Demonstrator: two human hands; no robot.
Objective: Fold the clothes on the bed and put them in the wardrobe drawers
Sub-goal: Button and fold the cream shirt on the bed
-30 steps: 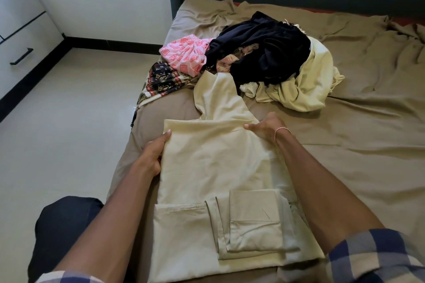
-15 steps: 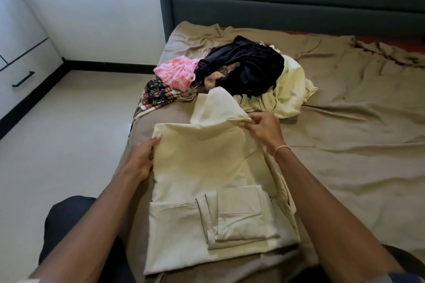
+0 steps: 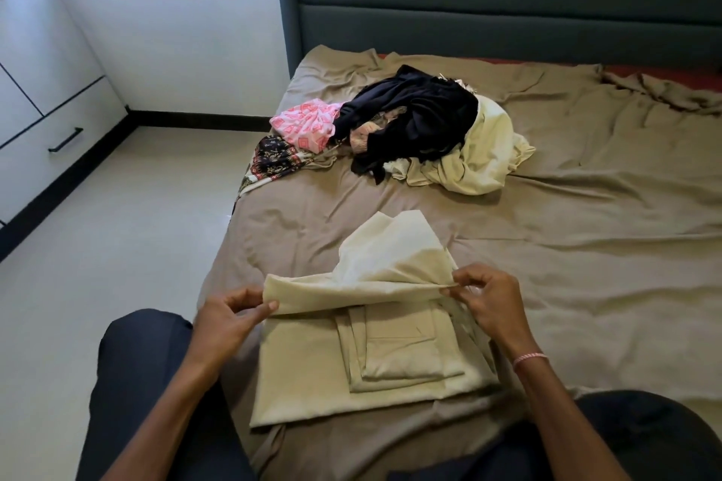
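One bed [image 3: 566, 254] with a wrinkled tan sheet fills the centre and right of the frame. White wardrobe drawers [image 3: 47, 144], one with a black handle, stand closed at the left edge. Unfolded clothes [image 3: 414, 133] lie heaped at upper centre on the bed. Your cream garment [image 3: 304, 367] lies part-folded at lower centre, its far portion raised off the lower layers. Your left hand [image 3: 226, 320] pinches the raised fold's left corner; your right hand [image 3: 488, 301] pinches its right corner. Each grip holds cloth between thumb and fingers. A pink bracelet [image 3: 529, 358] circles your right wrist.
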